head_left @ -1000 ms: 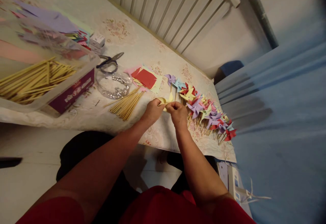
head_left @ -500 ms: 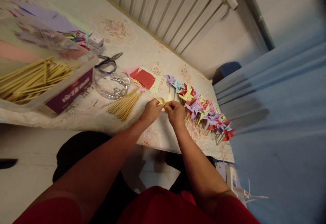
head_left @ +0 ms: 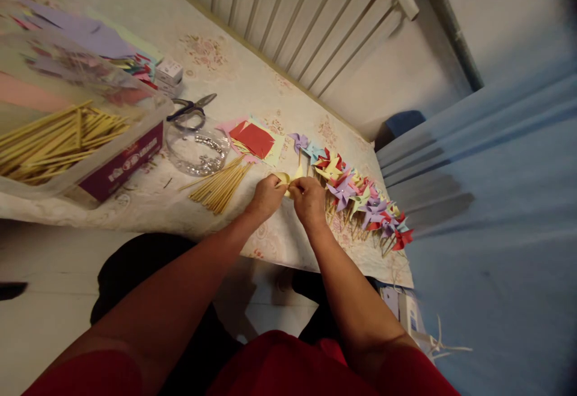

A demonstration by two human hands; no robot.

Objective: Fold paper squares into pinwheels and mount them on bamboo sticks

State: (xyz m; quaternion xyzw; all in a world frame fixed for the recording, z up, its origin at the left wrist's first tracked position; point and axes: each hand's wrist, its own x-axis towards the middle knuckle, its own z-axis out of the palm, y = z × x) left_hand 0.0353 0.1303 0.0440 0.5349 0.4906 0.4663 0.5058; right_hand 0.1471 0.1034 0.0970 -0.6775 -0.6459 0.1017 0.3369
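Over the front part of the table, a small pale yellow paper pinwheel (head_left: 296, 173) is held between my two hands. My left hand (head_left: 267, 195) pinches its left side, fingers closed. The fingers of my right hand (head_left: 309, 200) are closed at the pinwheel's middle; whether they also grip a pin there is too small to tell. To the right lie many finished pinwheels (head_left: 342, 191) on sticks, in purple, red, yellow, pink and blue. Left of my hands are a bundle of wooden sticks (head_left: 220, 188) and a stack of coloured paper squares (head_left: 255, 140).
A round clear dish (head_left: 198, 151) of shiny pins stands beside scissors (head_left: 192, 112). At the left is a big plastic box (head_left: 121, 164) of sticks, with small white boxes (head_left: 169, 71) behind. A blue curtain (head_left: 473, 222) hangs at the right; a railing (head_left: 279, 17) runs along the back.
Hardly anything differs. Both hands keep their hold on the yellow pinwheel, and the view has shifted very slightly.
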